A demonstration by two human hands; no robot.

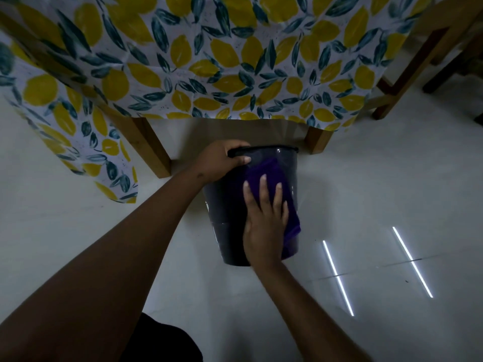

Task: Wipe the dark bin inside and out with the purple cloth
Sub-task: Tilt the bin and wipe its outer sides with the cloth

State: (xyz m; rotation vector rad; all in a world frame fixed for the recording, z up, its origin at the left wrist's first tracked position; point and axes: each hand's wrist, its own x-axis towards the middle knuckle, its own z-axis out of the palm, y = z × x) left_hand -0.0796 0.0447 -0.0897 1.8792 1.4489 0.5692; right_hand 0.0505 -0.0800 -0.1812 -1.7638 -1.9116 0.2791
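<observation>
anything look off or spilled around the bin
Only the dark bin is tilted, rim toward the table: the left hand grips its rim while the right hand presses the purple cloth on its outside. No spill or damage shows.

The dark bin, round and glossy, leans with its rim to the far side and its base near. The purple cloth lies spread flat against its outer wall, toward the right.

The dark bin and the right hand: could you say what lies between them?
The purple cloth, pressed flat by the right hand onto the dark bin; head view.
</observation>
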